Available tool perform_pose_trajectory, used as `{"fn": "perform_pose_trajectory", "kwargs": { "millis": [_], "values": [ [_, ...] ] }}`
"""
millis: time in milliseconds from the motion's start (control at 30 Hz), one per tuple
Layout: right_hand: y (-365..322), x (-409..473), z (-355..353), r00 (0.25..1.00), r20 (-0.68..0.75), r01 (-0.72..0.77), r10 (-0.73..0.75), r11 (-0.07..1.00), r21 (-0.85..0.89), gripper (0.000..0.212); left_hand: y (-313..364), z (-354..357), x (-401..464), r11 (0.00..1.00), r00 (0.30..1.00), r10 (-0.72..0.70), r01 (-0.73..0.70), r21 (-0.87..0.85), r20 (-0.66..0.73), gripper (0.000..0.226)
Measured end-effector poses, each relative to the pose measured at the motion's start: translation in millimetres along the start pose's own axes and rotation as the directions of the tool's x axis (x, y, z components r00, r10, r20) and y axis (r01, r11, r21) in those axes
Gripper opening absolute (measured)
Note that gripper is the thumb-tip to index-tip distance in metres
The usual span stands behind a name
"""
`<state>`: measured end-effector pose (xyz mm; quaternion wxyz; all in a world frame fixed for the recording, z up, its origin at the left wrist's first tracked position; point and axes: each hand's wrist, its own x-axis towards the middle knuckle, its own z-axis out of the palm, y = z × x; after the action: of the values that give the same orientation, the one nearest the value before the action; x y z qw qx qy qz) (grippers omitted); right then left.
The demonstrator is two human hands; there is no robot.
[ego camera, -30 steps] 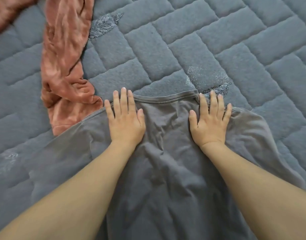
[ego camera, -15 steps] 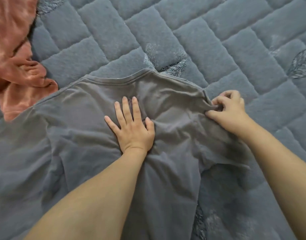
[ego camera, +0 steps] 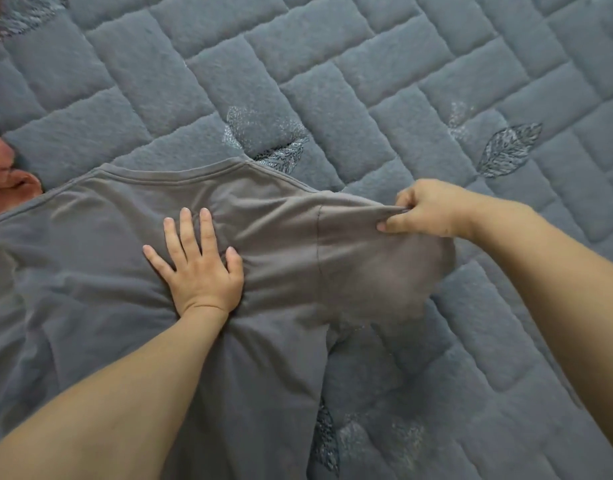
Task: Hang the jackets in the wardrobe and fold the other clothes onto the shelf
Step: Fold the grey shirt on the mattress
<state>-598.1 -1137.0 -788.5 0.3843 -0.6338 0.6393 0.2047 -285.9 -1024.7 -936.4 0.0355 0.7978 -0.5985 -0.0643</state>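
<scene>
Head view, looking down on a bed surface.

Grey T-shirt — laid flat across the near left and centre of the scene, neckline toward the far side, body running off the near edge under the forearms. Its right sleeve is lifted and drawn taut to the right; the shoulder seam shows as a dark line between the two hands.

Left hand — palm down on the chest of the shirt, fingers straight and spread, thumb out to the right. Creases radiate from the wrist.

Right hand — at the far right end of the sleeve, fingers curled, thumb and forefinger pinching the sleeve's edge and holding it up off the quilt.

Quilted blue-grey bedspread — plush, stitched in offset rectangles, covering all the ground beneath and around the shirt. Embroidered leaf motifs: one just beyond the neckline, one at far right, one near the bottom edge beside the shirt's hem side.

Rust-pink garment — bunched at the left edge, its near tip touching or just beside the shirt's left shoulder; mostly out of frame.
</scene>
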Motion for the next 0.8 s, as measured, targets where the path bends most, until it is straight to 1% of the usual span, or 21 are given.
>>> {"fn": "perform_pose_trajectory", "kwargs": {
  "millis": [33, 67, 100, 133, 167, 200, 233, 267, 300, 333, 367, 400, 433, 500, 533, 600, 667, 733, 767, 800],
  "values": [
    [0.1, -0.8, -5.7, 0.999, -0.045, 0.022, -0.020, 0.999, 0.047, 0.039, 0.4, 0.4, 0.2, 1.000, 1.000, 0.001, -0.001, -0.003, 0.000, 0.077],
    [1.7, -0.8, -8.1, 0.997, -0.072, 0.026, -0.024, 0.999, 0.034, 0.040, 0.6, 0.9, -0.1, 1.000, 1.000, 0.003, -0.003, -0.009, -0.001, 0.077],
    [5.5, 0.1, -7.3, 0.995, -0.101, 0.006, -0.009, 0.999, -0.035, 0.039, 0.8, 1.5, -0.3, 1.000, 1.000, 0.001, -0.001, -0.014, -0.004, 0.077],
    [10.5, 1.8, -4.0, 0.989, -0.148, -0.047, 0.026, 0.989, -0.139, 0.032, 0.7, 2.0, -0.2, 1.000, 1.000, 0.000, 0.000, -0.017, -0.008, 0.076],
    [16.3, 3.2, 1.9, 0.970, -0.235, -0.126, 0.067, 0.961, -0.248, 0.023, 0.4, 2.6, 0.1, 1.000, 1.000, 0.000, 0.000, -0.018, -0.010, 0.076],
    [20.3, 2.8, 9.1, 0.933, -0.348, -0.204, 0.093, 0.932, -0.298, 0.018, 0.2, 3.3, 0.0, 1.000, 1.000, 0.001, -0.001, -0.017, -0.010, 0.076],
    [21.6, 2.6, 18.1, 0.877, -0.470, -0.266, 0.101, 0.916, -0.301, 0.023, 0.3, 3.9, -0.3, 1.000, 1.000, 0.001, -0.001, -0.015, -0.012, 0.077],
    [17.1, 2.9, 30.7, 0.809, -0.584, -0.292, 0.072, 0.911, -0.292, 0.034, 0.5, 4.3, -0.2, 1.000, 1.000, 0.001, -0.001, -0.011, -0.013, 0.077],
    [6.7, 3.0, 45.3, 0.727, -0.686, -0.255, -0.008, 0.925, -0.282, 0.044, 1.0, 4.5, 0.0, 1.000, 1.000, 0.001, -0.001, -0.006, -0.011, 0.077],
    [-6.8, 4.2, 61.6, 0.643, -0.758, -0.167, -0.108, 0.947, -0.276, 0.050, 0.8, 4.9, -0.2, 1.000, 1.000, 0.002, -0.002, -0.004, -0.011, 0.077],
    [-21.2, 6.0, 79.4, 0.589, -0.788, -0.056, -0.180, 0.963, -0.262, 0.052, 0.4, 5.4, -0.3, 1.000, 1.000, 0.005, -0.005, -0.003, -0.014, 0.078],
    [-32.4, 8.3, 98.5, 0.590, -0.777, 0.030, -0.219, 0.968, -0.250, 0.054, -0.3, 6.1, -0.5, 1.000, 1.000, 0.010, -0.010, 0.000, -0.017, 0.078],
    [-39.5, 10.3, 117.2, 0.646, -0.732, 0.059, -0.216, 0.970, -0.235, 0.056, -0.8, 6.8, -0.8, 1.000, 1.000, 0.015, -0.015, 0.006, -0.016, 0.078],
    [-40.7, 16.8, 147.3, 0.778, -0.617, -0.014, -0.115, 0.980, -0.200, 0.060, -1.2, 9.0, 0.2, 1.000, 0.999, 0.024, -0.024, 0.018, -0.026, 0.078],
    [-37.0, 21.6, 156.8, 0.809, -0.585, -0.066, -0.063, 0.978, -0.197, 0.062, -1.5, 10.5, 0.8, 0.999, 0.999, 0.032, -0.031, 0.016, -0.029, 0.079],
    [-31.5, 31.8, 165.6, 0.810, -0.586, -0.132, -0.027, 0.965, -0.227, 0.064, -0.5, 12.7, 1.2, 0.999, 0.998, 0.049, -0.048, 0.019, -0.027, 0.080],
    [-37.4, 34.0, 166.9, 0.797, -0.604, -0.182, 0.000, 0.954, -0.240, 0.065, -0.2, 9.8, 2.3, 0.999, 0.999, 0.040, -0.041, 0.034, 0.013, 0.083],
    [-55.5, 25.6, 172.6, 0.772, -0.632, -0.237, 0.069, 0.953, -0.186, 0.067, -0.1, 0.2, 2.9, 0.998, 0.996, 0.039, -0.042, 0.037, 0.080, 0.084],
    [-70.7, 19.3, 178.5, 0.762, -0.640, -0.245, 0.098, 0.959, -0.144, 0.069, 0.7, -6.2, 3.4, 0.998, 0.990, 0.055, -0.058, 0.018, 0.133, 0.083],
    [-88.3, 11.4, 186.1, 0.761, -0.637, -0.235, 0.120, 0.967, -0.097, 0.071, 0.9, -14.4, 3.8, 0.995, 0.976, 0.093, -0.087, -0.039, 0.195, 0.080]
  ]
}}
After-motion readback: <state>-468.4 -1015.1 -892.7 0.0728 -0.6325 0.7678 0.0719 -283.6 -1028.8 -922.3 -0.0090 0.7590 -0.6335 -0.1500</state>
